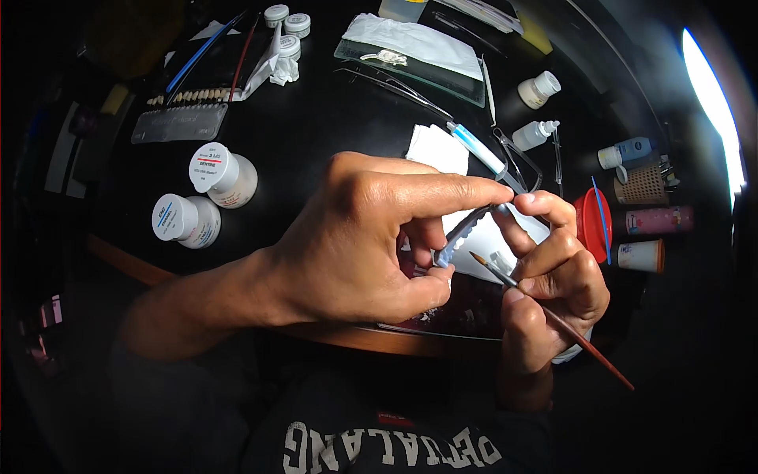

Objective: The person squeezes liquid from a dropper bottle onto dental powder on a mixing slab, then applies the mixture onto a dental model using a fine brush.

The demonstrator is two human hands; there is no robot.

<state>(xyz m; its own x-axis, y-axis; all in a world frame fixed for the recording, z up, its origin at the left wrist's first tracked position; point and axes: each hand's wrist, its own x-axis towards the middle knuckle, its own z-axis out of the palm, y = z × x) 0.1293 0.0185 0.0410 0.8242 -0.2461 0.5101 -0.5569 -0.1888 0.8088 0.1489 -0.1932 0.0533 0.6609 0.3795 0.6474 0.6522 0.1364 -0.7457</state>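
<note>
My left hand (347, 245) is closed around a curved, grey-blue dental bridge framework (458, 237) with a scalloped edge. Its index finger stretches along the upper end, and its thumb is bent near the lower end. In my right hand (557, 276) is a fine brush (568, 330) with a red-brown handle, pinched near the metal ferrule. The brush's pointed amber tip lies close to the framework's inner side; whether they touch I cannot tell. A right fingertip also meets the framework's upper end. White paper (440, 150) lies under the hands, partly hidden.
Two porcelain powder bottles, dentine (225, 178) and enamel (187, 221), stand at left beyond a tooth shade guide (180, 122). A glass slab (442, 77) with tissue lies at the back. At right are a dropper bottle (534, 135), a red dish (591, 225) and small jars.
</note>
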